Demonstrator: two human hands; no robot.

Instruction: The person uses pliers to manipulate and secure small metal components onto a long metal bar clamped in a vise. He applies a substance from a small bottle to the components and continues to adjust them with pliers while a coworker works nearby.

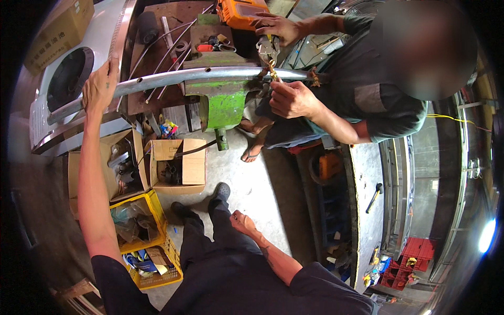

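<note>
Your left hand [100,90] is wrapped round the left part of the long metal tube [173,77]; your right hand [243,222] is curled into a loose fist by your thigh, can't tell if anything's inside. Tube runs crosswise over the green vise [223,107] at the desk [142,104], holes along it. At its right stretch a co-worker has one hand [278,27] on locking pliers [268,50], the other [294,98] at a brass-coloured piece [272,71] by the tube. Containers: below your tube end, a cardboard box [140,160] with its top open, metal parts [123,160] in it; just right, a second cardboard box [194,170], flaps out, dark contents, too dim to name. Nearer you, a yellow crate [157,210] of crumpled plastic bags [135,220], then a perforated yellow basket [172,257] with blue-and-white packets [139,261] and a cardboard piece. Orange case [241,11] beyond the vise, inside unclear. Brown carton [58,37] top left, contents hidden. Red crates [420,252] far right, small items in them, can't make out.
</note>
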